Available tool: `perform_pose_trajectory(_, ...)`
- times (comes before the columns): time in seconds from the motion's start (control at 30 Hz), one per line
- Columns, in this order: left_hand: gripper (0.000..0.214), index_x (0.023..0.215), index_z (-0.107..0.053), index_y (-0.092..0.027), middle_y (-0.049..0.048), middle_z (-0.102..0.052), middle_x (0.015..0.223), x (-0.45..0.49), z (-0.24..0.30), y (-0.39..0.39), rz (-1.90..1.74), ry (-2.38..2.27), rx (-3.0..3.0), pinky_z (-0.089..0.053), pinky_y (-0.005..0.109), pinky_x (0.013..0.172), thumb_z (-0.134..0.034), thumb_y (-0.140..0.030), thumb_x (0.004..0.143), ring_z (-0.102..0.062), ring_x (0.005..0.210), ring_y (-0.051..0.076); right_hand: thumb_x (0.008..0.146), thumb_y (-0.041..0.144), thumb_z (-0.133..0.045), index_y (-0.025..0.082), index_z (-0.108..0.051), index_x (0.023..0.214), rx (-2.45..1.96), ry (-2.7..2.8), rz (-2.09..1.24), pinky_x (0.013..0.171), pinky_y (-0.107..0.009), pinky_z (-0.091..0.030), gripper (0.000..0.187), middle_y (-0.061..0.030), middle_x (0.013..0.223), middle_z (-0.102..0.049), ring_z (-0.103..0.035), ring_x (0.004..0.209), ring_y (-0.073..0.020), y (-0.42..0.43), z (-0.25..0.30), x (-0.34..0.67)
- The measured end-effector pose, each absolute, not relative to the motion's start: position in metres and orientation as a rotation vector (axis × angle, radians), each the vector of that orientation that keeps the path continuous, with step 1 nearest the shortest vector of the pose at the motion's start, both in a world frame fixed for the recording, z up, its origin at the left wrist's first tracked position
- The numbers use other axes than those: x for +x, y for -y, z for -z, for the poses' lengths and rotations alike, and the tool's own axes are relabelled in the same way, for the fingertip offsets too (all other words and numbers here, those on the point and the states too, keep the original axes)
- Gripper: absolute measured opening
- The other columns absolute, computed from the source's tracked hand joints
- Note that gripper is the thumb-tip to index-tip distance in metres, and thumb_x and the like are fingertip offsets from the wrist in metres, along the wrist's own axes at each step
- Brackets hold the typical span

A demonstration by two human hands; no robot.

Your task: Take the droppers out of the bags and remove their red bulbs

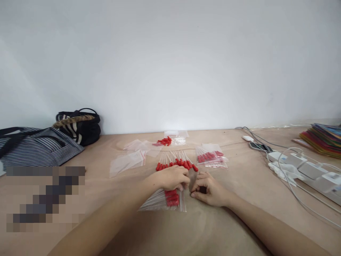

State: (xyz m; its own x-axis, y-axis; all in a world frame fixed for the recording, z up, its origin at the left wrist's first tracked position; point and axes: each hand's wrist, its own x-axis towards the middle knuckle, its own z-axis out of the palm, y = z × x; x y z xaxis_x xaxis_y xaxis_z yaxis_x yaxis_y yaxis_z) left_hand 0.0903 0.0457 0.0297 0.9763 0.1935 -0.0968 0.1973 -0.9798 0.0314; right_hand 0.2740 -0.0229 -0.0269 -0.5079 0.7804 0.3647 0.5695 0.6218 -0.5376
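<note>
left hand [173, 177]: fingers curled down, knuckles up, clamped on the top end of a packed bag [166, 201]
right hand [209, 192]: closed loosely, thumb and forefinger pinched together just beside the left fingertips, at the bag's right edge. can't tell what's in the pinch, if anything
the two hands nearly touch, a small gap between them

packed bag: clear zip pouch lying flat, sticking out from under the left hand toward the person. holds a bundle of droppers with clear stems and red bulbs, bulbs bunched at the end nearest the right hand

just beyond the left hand: loose droppers [177, 161] in a rough row, red bulbs toward the hands, stems fanning away
beyond the right hand: filled bags [210, 156], same red bulbs inside
beyond and left of the left hand: empty bags [128, 161], flat, overlapping
further out past the row: small pile of red bulbs [165, 141]
well right of the right hand: power strip [306, 170] with white adapters and cables
well left of the left hand: striped bag [37, 147]
</note>
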Motion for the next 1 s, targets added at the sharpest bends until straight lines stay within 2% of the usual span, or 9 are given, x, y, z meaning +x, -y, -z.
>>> perform_pose_trajectory(0.17, 0.01, 0.067, -0.059, -0.018, 0.0011, -0.058, 0.084, 0.093, -0.034, -0.048, 0.236, -0.334, 3.039, -0.039, 0.025, 0.072, -0.068, -0.013, 0.07, -0.054, 0.084, 0.017, 0.073, 0.025, -0.064, 0.021, -0.06, 0.071, -1.067, 2.263, -0.48, 0.074, -0.032, -0.035, 0.006, 0.0023, 0.067, -0.06, -0.053, 0.072, -0.0137, 0.022, 0.028, 0.276)
perform_pose_trajectory(0.4, 0.013, 0.069, -0.053, -0.016, -0.0013, -0.057, 0.069, 0.071, -0.032, -0.042, -0.054, -0.355, 2.908, -0.041, 0.022, 0.07, -0.056, -0.004, 0.075, -0.052, 0.07, 0.013, 0.076, 0.025, -0.061, 0.021, -0.059, 0.074, -0.984, 2.235, -0.437, 0.072, -0.031, -0.035, 0.005, 0.0012, 0.07, -0.06, -0.052, 0.072, -0.0134, 0.025, 0.029, 0.265)
perform_pose_trajectory(0.53, 0.012, 0.078, -0.056, -0.016, 0.0015, -0.059, 0.076, 0.058, -0.02, -0.039, -0.284, -0.352, 2.862, -0.042, 0.019, 0.066, -0.048, -0.008, 0.081, -0.053, 0.072, 0.013, 0.078, 0.023, -0.058, 0.021, -0.059, 0.074, -0.92, 2.213, -0.306, 0.071, -0.031, -0.034, 0.005, 0.0009, 0.068, -0.059, -0.05, 0.07, -0.0132, 0.029, 0.031, 0.252)
perform_pose_trajectory(0.67, 0.021, 0.077, -0.058, -0.015, 0.0034, -0.059, 0.074, 0.051, -0.008, -0.039, -0.437, -0.309, 2.863, -0.042, 0.019, 0.063, -0.039, -0.011, 0.085, -0.053, 0.067, 0.013, 0.078, 0.021, -0.057, 0.021, -0.059, 0.071, -0.921, 2.233, -0.206, 0.069, -0.03, -0.032, 0.006, 0.0014, 0.066, -0.057, -0.05, 0.07, -0.013, 0.03, 0.033, 0.247)
perform_pose_trajectory(0.8, 0.024, 0.075, -0.058, -0.015, 0.0042, -0.059, 0.072, 0.051, -0.001, -0.037, -0.518, -0.288, 2.862, -0.043, 0.02, 0.063, -0.037, -0.011, 0.086, -0.053, 0.067, 0.013, 0.078, 0.02, -0.056, 0.021, -0.058, 0.076, -0.898, 2.234, -0.157, 0.069, -0.03, -0.031, 0.003, 0.0014, 0.067, -0.058, -0.049, 0.069, -0.0127, 0.029, 0.035, 0.248)
perform_pose_trajectory(1.0, 0.026, 0.076, -0.056, -0.015, 0.0041, -0.061, 0.071, 0.053, 0.006, -0.034, -0.567, -0.304, 2.856, -0.043, 0.022, 0.066, -0.032, -0.007, 0.085, -0.054, 0.067, 0.013, 0.078, 0.014, -0.049, 0.021, -0.058, 0.077, -0.802, 2.207, -0.057, 0.067, -0.029, -0.031, 0.012, 0.0013, 0.065, -0.056, -0.046, 0.066, -0.0123, 0.03, 0.033, 0.246)
